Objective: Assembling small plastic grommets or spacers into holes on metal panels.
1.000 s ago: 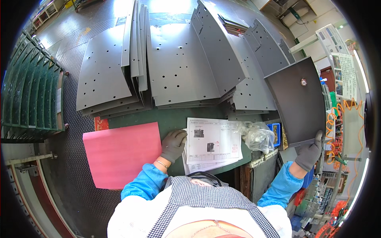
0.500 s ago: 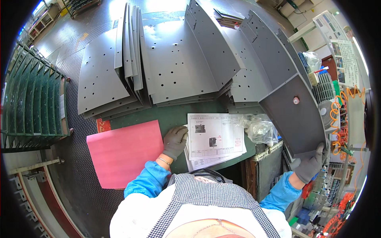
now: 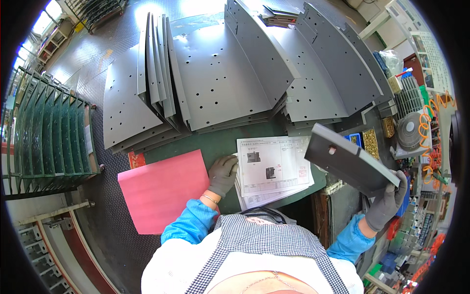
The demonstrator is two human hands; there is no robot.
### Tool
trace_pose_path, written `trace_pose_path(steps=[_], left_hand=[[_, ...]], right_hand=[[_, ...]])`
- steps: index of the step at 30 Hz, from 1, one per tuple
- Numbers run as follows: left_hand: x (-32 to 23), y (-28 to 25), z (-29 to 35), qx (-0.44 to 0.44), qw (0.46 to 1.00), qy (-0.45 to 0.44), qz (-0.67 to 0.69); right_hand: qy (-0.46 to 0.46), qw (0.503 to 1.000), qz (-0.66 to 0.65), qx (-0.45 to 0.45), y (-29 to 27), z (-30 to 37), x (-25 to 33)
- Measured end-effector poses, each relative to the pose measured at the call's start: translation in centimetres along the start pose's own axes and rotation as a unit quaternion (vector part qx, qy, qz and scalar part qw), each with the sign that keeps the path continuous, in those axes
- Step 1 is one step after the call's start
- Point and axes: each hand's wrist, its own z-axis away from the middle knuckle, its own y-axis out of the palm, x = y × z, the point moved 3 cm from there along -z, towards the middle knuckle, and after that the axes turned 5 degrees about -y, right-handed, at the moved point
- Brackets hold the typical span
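My right hand (image 3: 387,203), in a grey glove, grips the near end of a dark grey bent metal panel (image 3: 350,164). The panel is raised and tilted at the right of the bench, with one hole near its far end. My left hand (image 3: 223,175), also gloved, has its fingers curled together at the left edge of a stack of printed paper sheets (image 3: 275,166); its fingertips are partly hidden. A pink sheet (image 3: 164,193) lies just left of that hand.
Large grey metal panels with holes (image 3: 205,78) stand stacked along the bench's far side. At right are a bin of brass-coloured small parts (image 3: 370,143), a fan (image 3: 411,130) and an orange coiled hose (image 3: 425,142). A green rack (image 3: 49,132) stands at left.
My right hand has tipped the dark panel from steep to flatter, bringing its far end down toward the papers. A clear plastic bag beside the papers is now covered. The left hand stays by the sheets.
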Motion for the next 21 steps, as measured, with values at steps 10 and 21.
trace_pose_path(steps=[10,21], left_hand=[[0.0,0.0,-0.1,0.014,1.000,-0.005,-0.016],[0.0,0.0,-0.1,0.013,1.000,0.001,-0.026]], right_hand=[[-0.025,0.976,0.048,0.211,3.9,1.4,-0.4],[-0.017,0.959,0.062,0.275,6.6,1.9,-1.9]])
